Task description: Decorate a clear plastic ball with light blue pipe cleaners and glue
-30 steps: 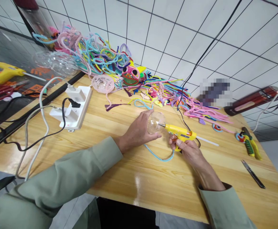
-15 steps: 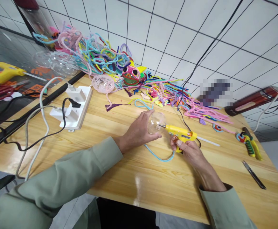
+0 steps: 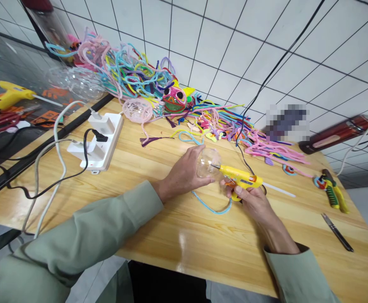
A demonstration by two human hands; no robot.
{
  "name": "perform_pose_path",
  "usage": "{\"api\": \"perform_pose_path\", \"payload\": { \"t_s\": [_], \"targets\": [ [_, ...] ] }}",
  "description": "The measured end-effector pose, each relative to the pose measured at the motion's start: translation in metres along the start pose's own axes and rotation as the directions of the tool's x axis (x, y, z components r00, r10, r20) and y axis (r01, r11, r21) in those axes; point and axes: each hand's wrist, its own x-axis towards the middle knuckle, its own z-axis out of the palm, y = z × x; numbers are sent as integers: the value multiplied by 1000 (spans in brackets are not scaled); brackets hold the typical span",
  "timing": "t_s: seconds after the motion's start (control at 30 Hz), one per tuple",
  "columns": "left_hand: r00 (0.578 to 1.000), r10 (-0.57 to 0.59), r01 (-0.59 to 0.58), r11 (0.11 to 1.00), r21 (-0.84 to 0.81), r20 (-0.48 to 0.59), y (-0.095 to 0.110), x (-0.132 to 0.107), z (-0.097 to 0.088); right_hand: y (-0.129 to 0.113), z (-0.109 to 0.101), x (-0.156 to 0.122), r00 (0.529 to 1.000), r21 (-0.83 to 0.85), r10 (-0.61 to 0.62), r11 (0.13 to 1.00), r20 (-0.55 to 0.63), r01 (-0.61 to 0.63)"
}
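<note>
Left hand [image 3: 186,169] cupped round the ball [image 3: 206,161], over the bench [image 3: 158,248]; right hand [image 3: 254,200] gripping the glue gun [image 3: 241,176], nozzle [image 3: 217,167] at the ball. I see scarcely any change from a second ago.

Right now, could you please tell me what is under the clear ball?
Wooden tabletop, with a light blue strand showing on the near side. The left hand and clear ball obscure the spot beneath, so I cannot tell whether the strand runs through.

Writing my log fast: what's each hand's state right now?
Left hand: closed around a clear ball, holding it.
Right hand: closed, holding a yellow glue gun.
</note>
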Motion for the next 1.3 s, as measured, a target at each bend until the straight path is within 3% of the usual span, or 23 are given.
{"api": "perform_pose_path", "payload": {
  "t_s": [0.3, 0.67, 0.97, 1.3],
  "targets": [
    [1000, 8, -8, 1000, 16, -5, -2, 0, 2, 1, 0, 0, 999, 46, -13, 999, -35, 15],
    [1000, 7, -7, 1000, 21, -5, 0, 0, 1, 1, -1, -1, 1000, 3, 28, 1000, 11, -28],
    [1000, 3, -3, 1000, 25, -7, -1, 1, 3, -1, 1, 2, 999, 9, 18, 1000, -42, -18],
    [1000, 11, -11, 999, 41, -13, 0, 0, 2, 2, -2, -1, 999, -37, 36, 999, 9, -35]
  ]
}}
